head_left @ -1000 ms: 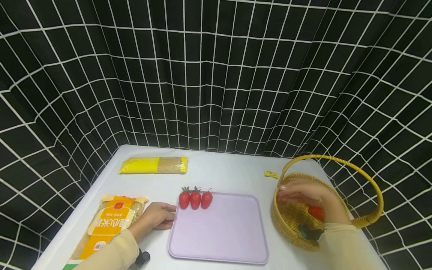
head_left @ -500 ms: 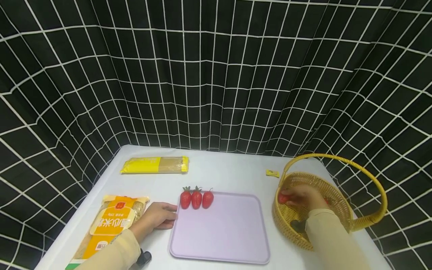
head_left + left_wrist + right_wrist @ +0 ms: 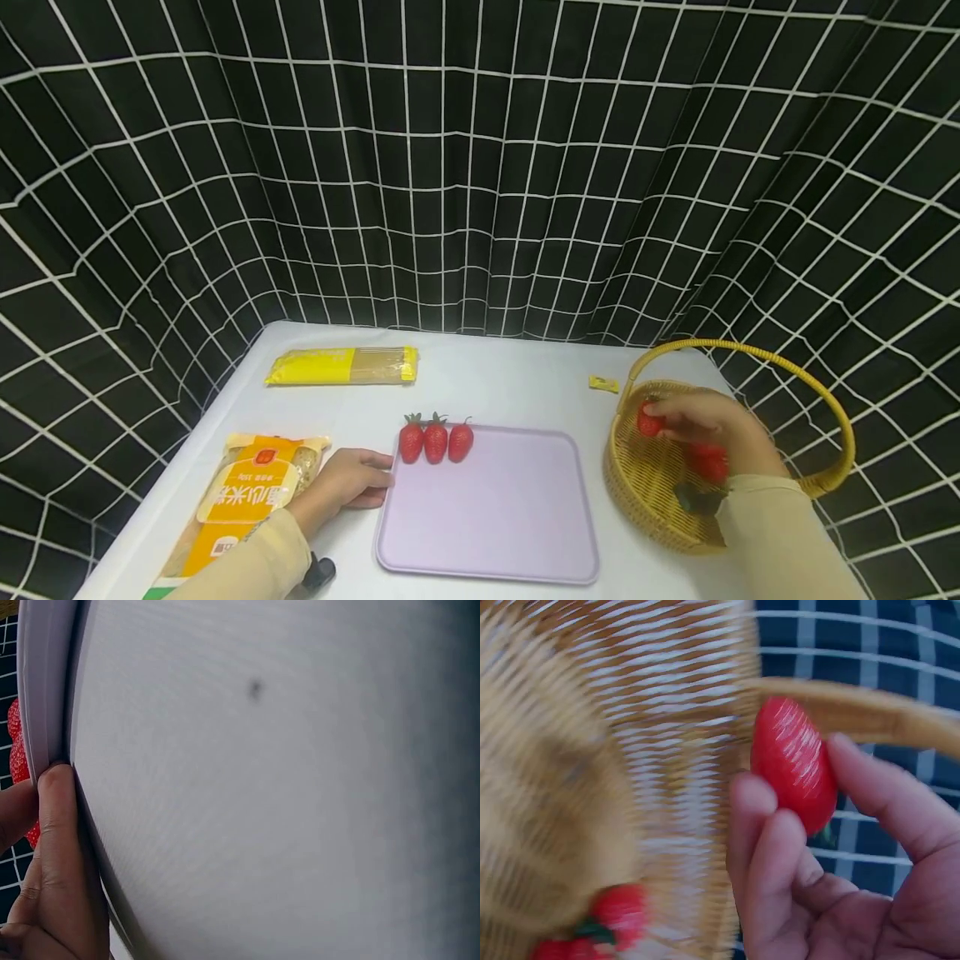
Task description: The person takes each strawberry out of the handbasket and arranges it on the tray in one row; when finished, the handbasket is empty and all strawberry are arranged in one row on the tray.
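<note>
In the head view my right hand point(image 3: 705, 418) is over the wicker basket point(image 3: 633, 512), holding a red strawberry point(image 3: 649, 419). The right wrist view shows this strawberry point(image 3: 793, 765) pinched between thumb and fingertips, its green leaves mostly hidden. More red strawberries point(image 3: 621, 915) lie inside the basket, partly behind my wrist in the head view. My left hand point(image 3: 351, 478) grips the left edge of a pale purple tray point(image 3: 487, 517); thumb and finger pinch its rim point(image 3: 46, 690) in the left wrist view. Three strawberries point(image 3: 435, 443) stand in a row at the tray's far left corner.
An orange food bag point(image 3: 251, 492) lies left of my left forearm, beside a small black object point(image 3: 321, 572). Behind the tray is a yellow noodle pack point(image 3: 341, 367). A small yellow packet point(image 3: 603, 384) lies near the basket, whose tall handle point(image 3: 813, 387) arches over it.
My right hand reaches into the basket, takes hold of a strawberry, then lifts it and shifts a little right. My left hand and the three strawberries on the tray stay put.
</note>
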A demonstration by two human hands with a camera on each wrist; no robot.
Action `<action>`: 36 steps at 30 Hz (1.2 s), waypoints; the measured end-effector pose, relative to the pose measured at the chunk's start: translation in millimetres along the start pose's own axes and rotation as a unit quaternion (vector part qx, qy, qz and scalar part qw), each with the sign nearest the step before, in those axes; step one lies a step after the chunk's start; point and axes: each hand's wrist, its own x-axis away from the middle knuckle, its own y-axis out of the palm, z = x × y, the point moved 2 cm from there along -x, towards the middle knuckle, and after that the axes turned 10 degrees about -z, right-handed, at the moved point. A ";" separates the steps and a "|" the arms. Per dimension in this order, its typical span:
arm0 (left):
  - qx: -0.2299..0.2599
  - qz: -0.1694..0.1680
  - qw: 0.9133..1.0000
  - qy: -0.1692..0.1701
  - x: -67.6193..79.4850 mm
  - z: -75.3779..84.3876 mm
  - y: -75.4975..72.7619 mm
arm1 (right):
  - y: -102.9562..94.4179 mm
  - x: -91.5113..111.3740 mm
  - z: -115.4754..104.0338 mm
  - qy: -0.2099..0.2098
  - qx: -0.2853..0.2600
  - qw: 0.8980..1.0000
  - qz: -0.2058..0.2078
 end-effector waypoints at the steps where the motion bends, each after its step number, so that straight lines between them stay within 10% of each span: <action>1: 0.002 0.001 1.000 -0.001 0.0 -0.6 -0.3 | 3.3 2.6 -8.9 -0.013 0.000 1.000 -0.016; 9: 0.005 0.002 1.000 -0.001 -0.5 -2.7 -1.4 | 82.5 -21.6 -56.1 -0.062 0.061 0.995 -0.046; 17: 0.010 0.002 1.000 -0.010 -3.6 -2.7 -3.9 | 173.5 -112.0 -43.3 -0.012 0.170 0.979 0.115; 36: 0.015 0.005 1.000 -0.002 -1.3 -2.4 -2.9 | 207.5 -136.7 -35.7 -0.011 0.205 0.959 0.198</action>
